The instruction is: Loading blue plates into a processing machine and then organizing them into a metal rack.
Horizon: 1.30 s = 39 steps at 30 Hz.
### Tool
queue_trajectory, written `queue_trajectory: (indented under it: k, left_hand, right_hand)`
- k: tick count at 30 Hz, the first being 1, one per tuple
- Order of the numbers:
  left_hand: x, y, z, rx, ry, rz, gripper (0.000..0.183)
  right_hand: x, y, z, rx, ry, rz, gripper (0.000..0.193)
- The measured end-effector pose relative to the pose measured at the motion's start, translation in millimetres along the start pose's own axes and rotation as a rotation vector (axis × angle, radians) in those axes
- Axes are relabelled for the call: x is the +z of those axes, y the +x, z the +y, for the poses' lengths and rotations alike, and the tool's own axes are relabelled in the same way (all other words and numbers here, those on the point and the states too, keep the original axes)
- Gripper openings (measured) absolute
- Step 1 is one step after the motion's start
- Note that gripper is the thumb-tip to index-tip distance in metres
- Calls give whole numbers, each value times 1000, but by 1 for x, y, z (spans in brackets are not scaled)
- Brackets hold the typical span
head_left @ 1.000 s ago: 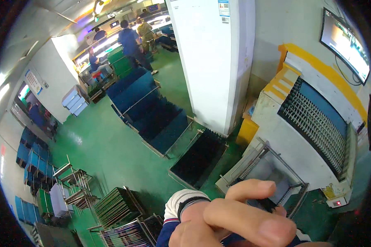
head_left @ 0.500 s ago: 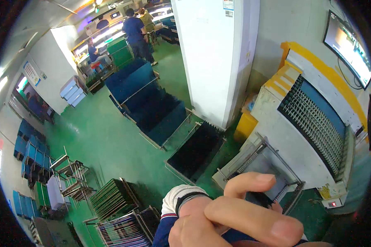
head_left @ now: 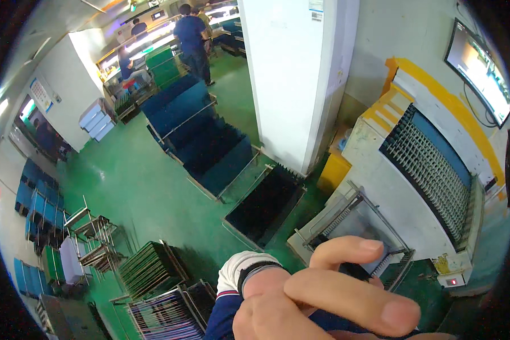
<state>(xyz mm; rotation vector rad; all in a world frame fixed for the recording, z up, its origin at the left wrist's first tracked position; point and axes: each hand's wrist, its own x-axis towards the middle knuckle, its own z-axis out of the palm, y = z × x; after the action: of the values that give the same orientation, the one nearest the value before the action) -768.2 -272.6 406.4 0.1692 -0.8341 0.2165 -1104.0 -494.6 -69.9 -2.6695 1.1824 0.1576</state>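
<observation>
Metal rack (head_left: 381, 219) stands beyond the hand (head_left: 314, 294), its fingers bent, whether grasping anything I cannot tell.

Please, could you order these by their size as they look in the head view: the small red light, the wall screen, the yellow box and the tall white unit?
1. Tall white unit
2. Wall screen
3. Yellow box, partly hidden
4. Small red light

A grey metal rack (head_left: 383, 221) stands, partly hidden.
</observation>
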Motion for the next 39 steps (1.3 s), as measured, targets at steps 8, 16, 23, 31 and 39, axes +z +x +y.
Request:
queue_trajectory:
  k: [8,16,23,31,39]
  left_hand:
    - [-19,15,-14,131,-91,-178,33]
    - [-54,19,-17,-175,-188,-546,63]
    - [-63,22,-12,-196,-214,-550,90]
    - [-65,8,-26,-174,-281,-478,100]
    - [-86,-1,-21,-424,-88,-506,60]
  right_hand:
    - [45,-3,32,-56,65,205,20]
    - [56,-17,46,141,67,151,18]
    - [97,-9,83,-176,80,306,25]
    - [56,-3,58,-8,-113,94,30]
    - [33,15,35,87,-79,-81,30]
